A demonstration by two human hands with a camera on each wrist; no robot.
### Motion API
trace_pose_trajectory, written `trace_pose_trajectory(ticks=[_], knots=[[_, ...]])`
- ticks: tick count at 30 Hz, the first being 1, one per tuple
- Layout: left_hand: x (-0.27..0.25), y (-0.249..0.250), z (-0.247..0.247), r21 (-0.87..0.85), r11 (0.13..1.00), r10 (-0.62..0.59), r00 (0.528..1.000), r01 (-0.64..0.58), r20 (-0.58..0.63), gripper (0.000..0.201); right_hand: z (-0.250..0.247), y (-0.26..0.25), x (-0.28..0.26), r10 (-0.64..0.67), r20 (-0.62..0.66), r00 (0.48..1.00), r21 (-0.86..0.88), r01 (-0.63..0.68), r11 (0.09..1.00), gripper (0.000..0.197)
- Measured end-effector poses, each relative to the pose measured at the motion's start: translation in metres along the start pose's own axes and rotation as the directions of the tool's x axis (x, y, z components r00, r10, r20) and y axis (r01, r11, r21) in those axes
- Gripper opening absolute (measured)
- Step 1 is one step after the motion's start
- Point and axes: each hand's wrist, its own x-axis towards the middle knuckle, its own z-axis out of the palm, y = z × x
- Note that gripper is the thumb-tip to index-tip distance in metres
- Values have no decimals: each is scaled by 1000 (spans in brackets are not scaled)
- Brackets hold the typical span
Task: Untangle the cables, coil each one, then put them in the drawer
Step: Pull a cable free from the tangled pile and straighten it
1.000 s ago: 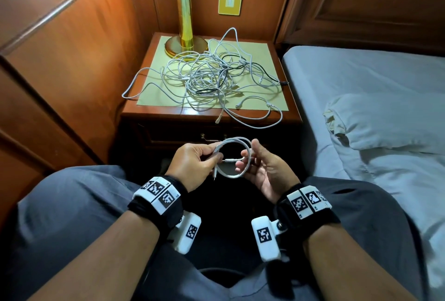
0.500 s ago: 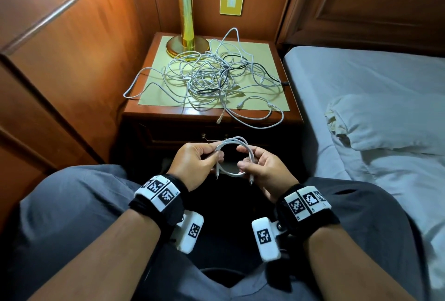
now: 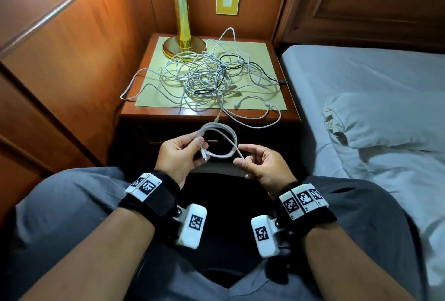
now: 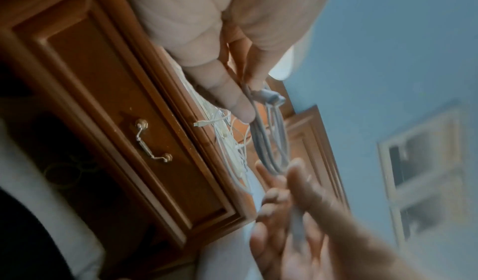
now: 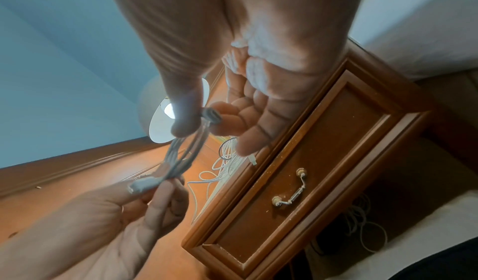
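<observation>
A white cable coil (image 3: 220,143) hangs over my lap, in front of the nightstand. My left hand (image 3: 198,143) pinches the coil's left side between thumb and fingers, and a plug (image 4: 271,98) sticks out beside them. My right hand (image 3: 240,155) pinches the loose strand at the coil's right side between thumb and forefinger, close to a plug (image 5: 212,116), with its other fingers spread. A tangle of white and black cables (image 3: 212,76) lies on the nightstand top. The drawer (image 5: 310,161) below it is closed, with its metal handle (image 4: 152,141) showing.
A brass lamp base (image 3: 184,46) stands at the back of the nightstand (image 3: 292,117), touching the tangle. Cable loops hang over the front and left edges. Wood panelling closes the left side, and the bed (image 3: 361,88) with a pillow lies on the right.
The coil has risen a little and shifted left. My right hand has let go of the loop and now pinches only the loose strand, drawn out to the right.
</observation>
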Motion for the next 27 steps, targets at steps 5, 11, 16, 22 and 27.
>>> trace_pose_trajectory(ticks=[5,11,16,22,27], knots=[[0,0,-2,83,996,15,999,-19,44,15,3,0,-4,-1,30,1000,-24,2,1000,36],[-3,-5,2,188,981,20,989,-48,145,15,9,-3,-8,42,33,999,78,-45,996,31],[-6,-1,2,241,969,6,980,-56,201,15,10,-4,-7,77,-41,996,193,-68,979,23],[-7,-1,1,251,966,2,974,-60,226,21,10,-2,-6,98,-40,994,191,-89,978,25],[-5,1,0,190,982,-14,982,-22,189,21,6,-7,-6,109,7,994,209,-108,972,28]])
